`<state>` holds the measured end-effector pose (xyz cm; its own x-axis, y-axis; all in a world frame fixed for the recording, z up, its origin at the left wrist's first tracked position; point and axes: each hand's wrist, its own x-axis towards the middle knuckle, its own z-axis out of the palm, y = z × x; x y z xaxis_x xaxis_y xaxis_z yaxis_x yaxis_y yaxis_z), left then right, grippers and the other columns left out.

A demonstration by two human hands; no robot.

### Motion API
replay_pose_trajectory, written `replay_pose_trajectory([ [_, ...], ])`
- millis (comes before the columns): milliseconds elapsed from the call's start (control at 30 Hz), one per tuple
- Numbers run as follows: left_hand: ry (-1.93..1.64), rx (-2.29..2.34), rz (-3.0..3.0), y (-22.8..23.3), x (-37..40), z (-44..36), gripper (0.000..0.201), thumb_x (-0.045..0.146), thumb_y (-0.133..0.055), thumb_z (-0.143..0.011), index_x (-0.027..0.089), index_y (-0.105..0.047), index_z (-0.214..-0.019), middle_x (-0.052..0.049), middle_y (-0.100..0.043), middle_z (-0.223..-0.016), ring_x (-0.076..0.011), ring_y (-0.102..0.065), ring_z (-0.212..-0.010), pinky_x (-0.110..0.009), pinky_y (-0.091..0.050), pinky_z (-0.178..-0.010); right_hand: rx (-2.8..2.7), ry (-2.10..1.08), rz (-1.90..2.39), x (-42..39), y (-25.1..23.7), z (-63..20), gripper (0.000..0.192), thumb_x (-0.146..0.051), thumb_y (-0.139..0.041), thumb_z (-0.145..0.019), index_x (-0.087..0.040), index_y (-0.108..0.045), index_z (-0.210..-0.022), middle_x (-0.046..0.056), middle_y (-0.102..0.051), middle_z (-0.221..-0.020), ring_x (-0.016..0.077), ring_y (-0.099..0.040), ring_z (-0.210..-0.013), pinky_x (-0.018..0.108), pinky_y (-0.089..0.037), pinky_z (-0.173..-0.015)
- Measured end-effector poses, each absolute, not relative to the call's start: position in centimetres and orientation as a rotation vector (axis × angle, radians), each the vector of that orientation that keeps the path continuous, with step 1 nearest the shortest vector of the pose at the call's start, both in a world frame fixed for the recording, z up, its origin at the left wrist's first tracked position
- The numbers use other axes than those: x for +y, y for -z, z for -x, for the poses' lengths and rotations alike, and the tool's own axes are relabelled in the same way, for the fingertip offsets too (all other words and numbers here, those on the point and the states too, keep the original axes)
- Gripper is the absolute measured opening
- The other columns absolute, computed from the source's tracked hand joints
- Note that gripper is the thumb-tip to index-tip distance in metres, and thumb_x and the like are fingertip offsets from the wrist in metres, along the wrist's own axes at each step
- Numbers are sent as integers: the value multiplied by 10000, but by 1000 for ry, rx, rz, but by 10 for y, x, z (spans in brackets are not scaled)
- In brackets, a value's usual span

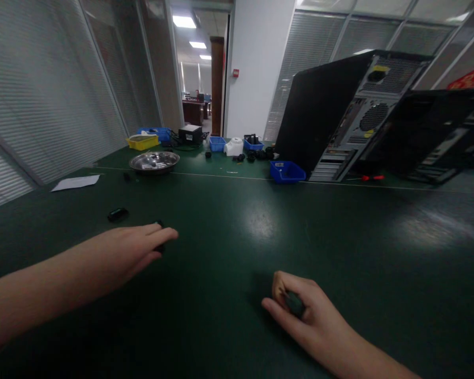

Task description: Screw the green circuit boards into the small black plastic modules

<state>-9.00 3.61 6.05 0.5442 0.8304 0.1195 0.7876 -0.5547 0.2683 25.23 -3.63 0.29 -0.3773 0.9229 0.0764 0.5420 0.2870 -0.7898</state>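
Observation:
My left hand (pixel 136 247) is over the green tabletop, its fingers and thumb closed about a small black part (pixel 160 246). Most of that part is hidden by the fingers, so its kind does not show. Just beyond the wrist lies another small black piece (pixel 118 214), apart from the hand. Lower right, my right hand (pixel 300 305) rests near the table with its fingers curled in and the thumb alongside. Through the gap between thumb and fingers only dark green shows, and I see nothing held there.
On the green table (pixel 221 210), a metal dish (pixel 154 162) holds small parts at the back left, beside a yellow tray (pixel 142 142) and white paper (pixel 76 182). A blue bin (pixel 287 172) stands before a black computer tower (pixel 319 105). A red-handled tool (pixel 373 178) lies right.

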Motion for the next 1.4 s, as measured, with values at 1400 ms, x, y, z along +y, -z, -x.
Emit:
replay_pose_trajectory([
  [1400, -615, 686, -2353, -4, 8, -10, 279, 68, -551, -887, 231, -650, -1091, -36, -674, -996, -190, -619, -911, -294, -481, -780, -1997, -887, 1069, -40, -11, -254, 147, -169, -595, -934, -220, -631, -1067, 53, -613, -1005, 189, -593, -923, 309, -477, -813],
])
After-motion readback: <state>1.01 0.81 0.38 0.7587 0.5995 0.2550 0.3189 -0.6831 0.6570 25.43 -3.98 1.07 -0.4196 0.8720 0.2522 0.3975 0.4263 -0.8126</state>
